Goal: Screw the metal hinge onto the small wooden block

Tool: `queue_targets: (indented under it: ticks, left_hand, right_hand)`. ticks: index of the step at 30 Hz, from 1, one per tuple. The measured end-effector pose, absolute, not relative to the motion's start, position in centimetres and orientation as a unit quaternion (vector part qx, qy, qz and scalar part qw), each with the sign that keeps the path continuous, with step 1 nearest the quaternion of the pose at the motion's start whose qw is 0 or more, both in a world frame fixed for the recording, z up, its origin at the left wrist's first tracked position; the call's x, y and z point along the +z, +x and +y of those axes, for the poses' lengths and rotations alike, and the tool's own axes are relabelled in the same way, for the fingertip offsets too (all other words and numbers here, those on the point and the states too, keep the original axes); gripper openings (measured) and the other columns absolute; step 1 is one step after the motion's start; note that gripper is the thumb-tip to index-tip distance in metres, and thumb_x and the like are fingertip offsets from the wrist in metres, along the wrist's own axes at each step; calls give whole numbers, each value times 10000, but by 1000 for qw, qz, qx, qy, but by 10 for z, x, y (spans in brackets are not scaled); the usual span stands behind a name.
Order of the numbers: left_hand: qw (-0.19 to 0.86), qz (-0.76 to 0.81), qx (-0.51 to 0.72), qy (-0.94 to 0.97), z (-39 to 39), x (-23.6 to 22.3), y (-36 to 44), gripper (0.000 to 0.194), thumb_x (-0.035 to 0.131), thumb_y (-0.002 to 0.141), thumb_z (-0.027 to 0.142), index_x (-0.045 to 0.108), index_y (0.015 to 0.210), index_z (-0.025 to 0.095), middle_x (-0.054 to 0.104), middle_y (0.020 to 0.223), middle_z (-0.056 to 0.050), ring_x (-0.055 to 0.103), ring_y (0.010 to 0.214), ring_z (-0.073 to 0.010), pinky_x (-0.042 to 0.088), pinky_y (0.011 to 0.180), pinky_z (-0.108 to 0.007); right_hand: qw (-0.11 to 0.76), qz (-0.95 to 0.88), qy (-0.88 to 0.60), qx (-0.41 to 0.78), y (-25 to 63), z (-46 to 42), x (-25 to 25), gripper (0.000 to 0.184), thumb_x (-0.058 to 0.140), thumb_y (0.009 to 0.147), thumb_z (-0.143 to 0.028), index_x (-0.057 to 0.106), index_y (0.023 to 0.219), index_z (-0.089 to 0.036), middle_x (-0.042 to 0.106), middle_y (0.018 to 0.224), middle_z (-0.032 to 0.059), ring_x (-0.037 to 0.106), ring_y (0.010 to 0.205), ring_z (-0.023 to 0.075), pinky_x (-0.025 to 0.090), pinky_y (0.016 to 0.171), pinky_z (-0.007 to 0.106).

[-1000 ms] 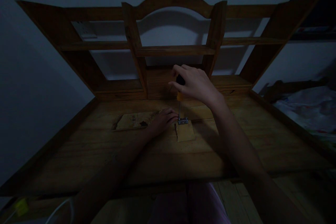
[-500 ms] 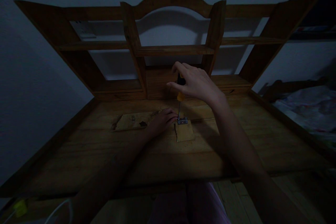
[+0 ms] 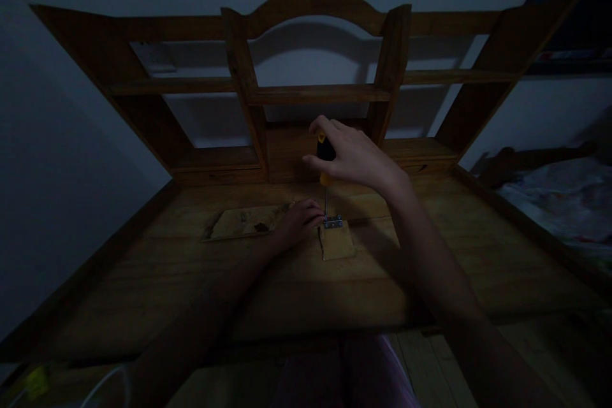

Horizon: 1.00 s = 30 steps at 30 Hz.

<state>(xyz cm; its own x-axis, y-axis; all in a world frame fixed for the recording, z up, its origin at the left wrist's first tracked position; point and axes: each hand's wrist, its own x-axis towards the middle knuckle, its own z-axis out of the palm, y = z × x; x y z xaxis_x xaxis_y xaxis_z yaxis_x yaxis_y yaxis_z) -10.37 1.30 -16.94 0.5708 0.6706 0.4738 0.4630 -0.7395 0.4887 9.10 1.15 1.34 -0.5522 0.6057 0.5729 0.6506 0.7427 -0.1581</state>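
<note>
My right hand point(image 3: 361, 156) holds a screwdriver point(image 3: 326, 150) by its black and yellow handle, with thumb and fingers curved around it. The screwdriver stands nearly upright. Its shaft meets the left end of a small metal hinge point(image 3: 333, 222). Beneath that hinge, and reaching toward me, lies a small square piece of cardboard point(image 3: 338, 242). My left hand point(image 3: 299, 222) rests low on the desk, its fingers pressed together and their tips against the hinge's left end by the screwdriver tip. What those fingertips pinch is too small and dark to make out.
A longer torn strip of cardboard point(image 3: 241, 221) lies on the wooden desk point(image 3: 191, 280) left of my hand. Wooden shelves point(image 3: 318, 94) stand along the desk's back edge. Rumpled cloth or plastic point(image 3: 564, 197) is beyond the right edge. A yellow object point(image 3: 37, 382) sits at lower left.
The screwdriver handle has turned a little and shows yellow at its top. My right fingers have shifted slightly around it. My left hand stays in place. The view has tilted very slightly.
</note>
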Motion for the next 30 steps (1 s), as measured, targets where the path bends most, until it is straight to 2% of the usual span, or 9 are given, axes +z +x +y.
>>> queue_targets:
  ticks: [3, 6, 12, 18, 23, 30]
  left_hand:
    - [187, 338, 347, 855, 14, -171, -102, 186, 606, 982, 332, 736, 955, 202, 676, 1000, -54, 644, 953, -180, 517, 902, -343]
    - [207, 350, 357, 841, 15, -173, -101, 204, 634, 965, 362, 750, 936, 196, 684, 982, -54, 650, 934, -178, 514, 892, -335]
    - [202, 368, 352, 836, 14, -176, -100, 205, 623, 974, 343, 759, 941, 194, 668, 958, -52, 632, 910, -171, 504, 840, -314]
    - [193, 379, 363, 829, 15, -181, -98, 130, 678, 940, 294, 761, 932, 194, 658, 939, -39, 628, 885, -161, 494, 818, -302]
    - [178, 380, 371, 829, 16, -182, -98, 86, 712, 914, 270, 760, 910, 199, 649, 918, -34, 622, 862, -155, 486, 784, -288]
    - [177, 372, 378, 829, 15, -181, -98, 65, 711, 915, 248, 744, 903, 193, 647, 910, -40, 615, 853, -162, 477, 774, -299]
  right_hand:
    - [310, -881, -356, -46, 91, 13, 12, 331, 574, 919, -321, 494, 1227, -231, 624, 1238, 101, 601, 1140, 307, 438, 990, 460]
    - [311, -883, -350, -36, 91, 13, 12, 363, 562, 881, -246, 490, 1236, -222, 612, 1255, 103, 591, 1153, 300, 433, 1000, 449]
    - [307, -876, -371, -8, 96, 9, 18, 436, 580, 846, -260, 487, 1270, -213, 586, 1283, 119, 584, 1155, 312, 438, 998, 464]
    - [307, -875, -373, -31, 99, 14, 16, 397, 636, 894, -376, 498, 1241, -242, 625, 1285, 100, 603, 1148, 315, 448, 997, 471]
    - [328, -871, -364, -27, 95, 17, 11, 412, 604, 873, -249, 474, 1264, -240, 600, 1312, 106, 587, 1182, 304, 459, 986, 452]
    - [306, -875, -375, -16, 93, 9, 16, 441, 584, 824, -259, 489, 1254, -237, 587, 1304, 106, 576, 1180, 318, 440, 996, 472]
